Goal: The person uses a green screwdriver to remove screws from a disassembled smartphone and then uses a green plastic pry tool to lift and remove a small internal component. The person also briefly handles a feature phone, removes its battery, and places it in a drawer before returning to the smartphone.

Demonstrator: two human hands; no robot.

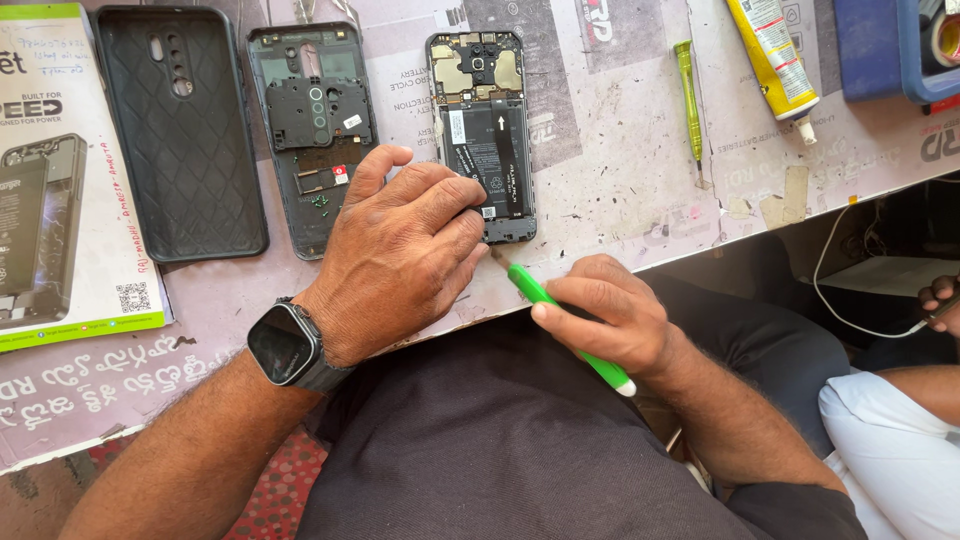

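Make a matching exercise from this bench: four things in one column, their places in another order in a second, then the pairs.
Things:
1. opened phone
2. green tool
3. black case
4. glue tube

Places:
A. far right of the bench, nozzle pointing toward the person
B. under the left hand's fingertips
C. in the right hand, tip near the phone's lower edge
D. left of the detached back cover

Pairs: 1-B, 2-C, 3-D, 4-A
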